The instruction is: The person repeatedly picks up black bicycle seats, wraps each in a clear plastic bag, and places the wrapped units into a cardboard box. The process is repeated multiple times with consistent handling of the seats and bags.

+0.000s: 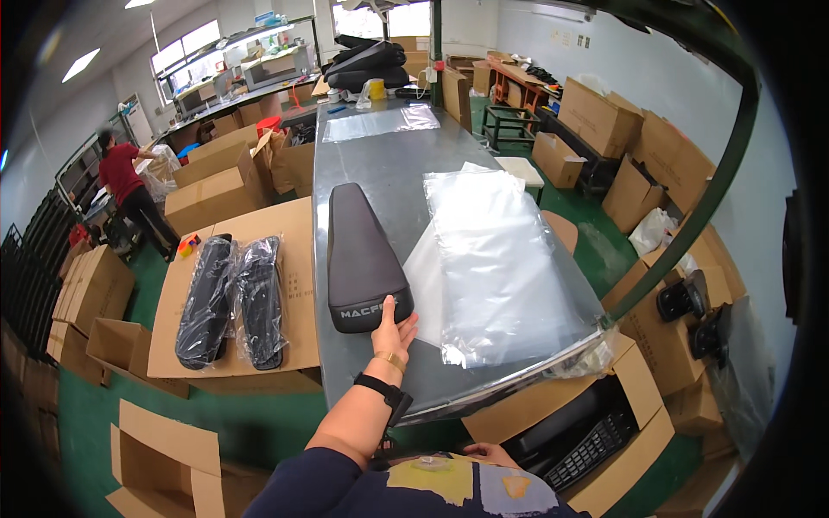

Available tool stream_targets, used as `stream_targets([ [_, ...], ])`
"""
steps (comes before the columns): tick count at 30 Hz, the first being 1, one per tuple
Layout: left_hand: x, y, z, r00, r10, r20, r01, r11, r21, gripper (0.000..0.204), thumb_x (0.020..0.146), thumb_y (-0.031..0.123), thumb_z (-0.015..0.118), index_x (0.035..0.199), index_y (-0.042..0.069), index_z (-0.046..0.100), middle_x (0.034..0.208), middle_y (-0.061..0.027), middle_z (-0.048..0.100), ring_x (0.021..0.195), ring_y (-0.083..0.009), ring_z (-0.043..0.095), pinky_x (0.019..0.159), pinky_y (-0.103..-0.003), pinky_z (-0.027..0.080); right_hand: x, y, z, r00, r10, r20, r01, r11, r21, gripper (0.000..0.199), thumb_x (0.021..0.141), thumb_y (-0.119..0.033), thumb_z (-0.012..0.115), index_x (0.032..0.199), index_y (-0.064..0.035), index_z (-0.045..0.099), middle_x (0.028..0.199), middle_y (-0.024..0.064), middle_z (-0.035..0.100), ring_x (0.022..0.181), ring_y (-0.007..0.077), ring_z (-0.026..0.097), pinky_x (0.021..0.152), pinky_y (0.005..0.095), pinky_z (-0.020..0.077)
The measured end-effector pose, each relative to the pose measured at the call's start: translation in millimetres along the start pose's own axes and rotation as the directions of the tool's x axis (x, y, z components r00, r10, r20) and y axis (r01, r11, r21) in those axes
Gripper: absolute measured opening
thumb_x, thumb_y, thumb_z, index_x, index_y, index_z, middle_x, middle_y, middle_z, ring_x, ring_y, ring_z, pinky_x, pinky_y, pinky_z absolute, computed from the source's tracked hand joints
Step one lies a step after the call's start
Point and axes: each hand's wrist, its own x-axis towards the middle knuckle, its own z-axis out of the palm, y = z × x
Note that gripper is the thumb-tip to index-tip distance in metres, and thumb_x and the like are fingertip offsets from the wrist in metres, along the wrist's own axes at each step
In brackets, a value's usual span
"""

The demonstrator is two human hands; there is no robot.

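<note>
A long, tapered dark seat (363, 246) lies on the grey metal-topped table (371, 164), near its left edge, its wide end toward the worker and pale lettering across that end. The worker's left hand (395, 328) is at the right corner of the wide end, loosely open, palm turned up, thumb and fingers apart, with the thumb resting against the seat's face. A gold-coloured band (390, 359) and a dark wrist strap (386, 393) sit on that arm. The right hand (490, 454) is down by the worker's body, near the edge of the table; so little of it shows from here that I can't tell how far it is closed or whether it has hold of anything.

Just right of the seat is a spread stack of clear plastic bags (496, 268). To its left, off the table, two black seats in clear wrap (205, 302) lie side by side on a large carton (298, 226). Below the table's near right corner, an open carton (649, 442) holds black parts (596, 445). At the far end of the table are a flat clear sheet (367, 126), a yellow roll (376, 89) and a heap of black, padded shapes (367, 65). Away to the left, a person in a red top (121, 168) stands on the green floor.
</note>
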Motion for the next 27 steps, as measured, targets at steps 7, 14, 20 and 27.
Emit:
stream_targets([
  [7, 1, -5, -6, 0.998, 0.035, 0.048, -0.039, 0.996, 0.08, 0.042, 0.085, 0.022, 0.068, 0.114, -0.005, 0.054, 0.105, -0.013, 0.063, 0.101, -0.0257, 0.064, 0.088, -0.035, 0.049, 12, 9, -5, 0.999, -0.028, 0.027, 0.028, 1.0, -0.004, 0.033, 0.087, -0.015, 0.064, 0.115, 0.0008, 0.06, 0.1, 0.0096, 0.067, 0.089, 0.0147, 0.064, 0.077, 0.0252, 0.0503],
  [14, 9, -23, -51, 0.993, -0.055, 0.105, -0.003, 0.872, 0.489, 0.034, 0.084, 0.009, 0.066, 0.111, -0.003, 0.05, 0.102, -0.0118, 0.065, 0.096, -0.0235, 0.064, 0.085, -0.038, 0.051, 22, 3, -8, 0.993, -0.106, 0.045, 0.11, 0.989, -0.102, 0.033, 0.086, -0.016, 0.065, 0.114, -0.0003, 0.062, 0.1, 0.0094, 0.068, 0.09, 0.015, 0.064, 0.077, 0.0257, 0.0506],
  [20, -8, -43, -121, 0.966, -0.201, 0.164, 0.065, 0.799, 0.597, 0.022, 0.089, 0.003, 0.057, 0.107, -0.002, 0.045, 0.103, -0.016, 0.062, 0.091, -0.0236, 0.063, 0.08, -0.033, 0.054, 25, 5, -6, 0.994, -0.103, 0.028, 0.105, 0.99, -0.097, 0.032, 0.085, -0.017, 0.065, 0.112, 0.0002, 0.063, 0.097, 0.0096, 0.068, 0.088, 0.0147, 0.064, 0.078, 0.0256, 0.05],
  [27, -17, -42, -139, 0.965, -0.177, 0.192, 0.012, 0.765, 0.644, 0.026, 0.09, 0.006, 0.057, 0.109, -0.002, 0.043, 0.101, -0.0167, 0.061, 0.084, -0.0226, 0.064, 0.072, -0.032, 0.056, 25, 0, -2, 0.992, -0.118, 0.038, 0.122, 0.985, -0.123, 0.033, 0.085, -0.018, 0.066, 0.112, 0.0005, 0.063, 0.096, 0.01, 0.068, 0.086, 0.0148, 0.064, 0.077, 0.0261, 0.0499],
])
